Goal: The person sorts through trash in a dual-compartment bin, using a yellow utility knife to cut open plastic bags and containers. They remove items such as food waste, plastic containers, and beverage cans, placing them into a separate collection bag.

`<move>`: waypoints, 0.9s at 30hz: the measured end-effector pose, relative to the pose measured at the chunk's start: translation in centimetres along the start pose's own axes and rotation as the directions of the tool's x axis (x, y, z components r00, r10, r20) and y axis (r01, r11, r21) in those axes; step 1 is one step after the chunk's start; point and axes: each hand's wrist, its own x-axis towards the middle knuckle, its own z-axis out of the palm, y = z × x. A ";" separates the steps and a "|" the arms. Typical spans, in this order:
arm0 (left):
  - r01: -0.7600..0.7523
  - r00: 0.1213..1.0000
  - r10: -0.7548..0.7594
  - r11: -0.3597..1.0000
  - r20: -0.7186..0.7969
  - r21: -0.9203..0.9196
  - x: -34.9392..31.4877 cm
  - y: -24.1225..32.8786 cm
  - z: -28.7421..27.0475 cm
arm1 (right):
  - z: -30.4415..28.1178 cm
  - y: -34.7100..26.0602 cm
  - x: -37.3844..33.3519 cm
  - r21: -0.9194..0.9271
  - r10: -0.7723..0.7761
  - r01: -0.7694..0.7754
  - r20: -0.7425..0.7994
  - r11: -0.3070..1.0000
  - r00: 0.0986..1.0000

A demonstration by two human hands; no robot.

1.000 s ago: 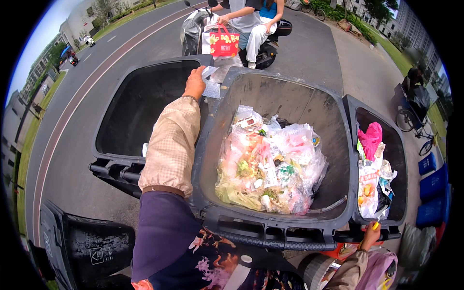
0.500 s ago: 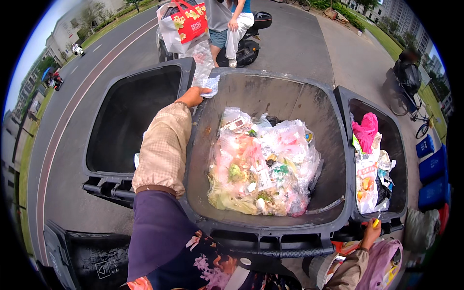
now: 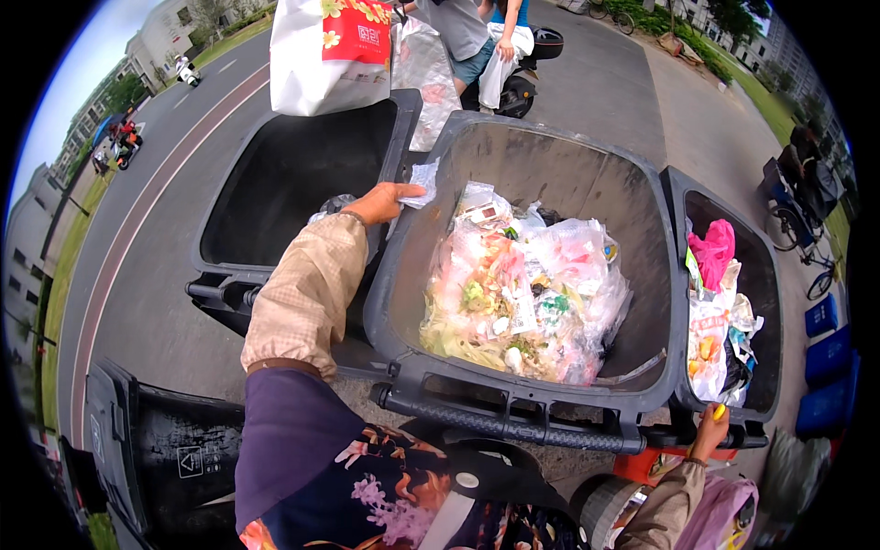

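My left hand (image 3: 378,203) reaches forward and pinches a crumpled whitish-blue cloth or paper (image 3: 422,185) at the left rim of the large middle bin (image 3: 408,321). Inside that bin lies a heap of bagged waste (image 3: 527,293) with food scraps and clear plastic. At the lower right, my right hand (image 3: 709,434) is closed by the near edge of the smaller right bin (image 3: 765,321). A small yellow thing (image 3: 720,412) shows at its fingers, its kind unclear. A pink bag (image 3: 713,255) and other plastic rubbish lie in the right bin.
A dark bin (image 3: 284,197) stands at the left, a white and red bag (image 3: 335,64) above its far edge. Two people sit on a scooter (image 3: 515,90) beyond. Another black bin (image 3: 183,458) is near left; blue bins (image 3: 830,353) stand at the right.
The view has shifted, with the bins now further right. The white and red bag looks larger and nearer the left bin. Both hands keep hold of their things.
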 end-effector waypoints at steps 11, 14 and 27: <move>-0.086 0.994 0.081 0.993 0.070 0.076 -6.3 1.4 0.1 | 0.4 -0.4 -0.1 0.002 -0.070 0.071 -0.021 0.998 0.997; -0.059 0.994 0.049 0.993 0.097 0.103 -7.6 2.9 0.0 | 0.3 -0.6 -0.2 0.032 -0.064 0.064 -0.015 0.997 0.998; -0.068 0.986 0.040 0.983 0.160 0.171 -12.9 6.3 0.1 | 0.9 0.6 0.3 0.070 -0.132 0.134 -0.036 0.988 0.991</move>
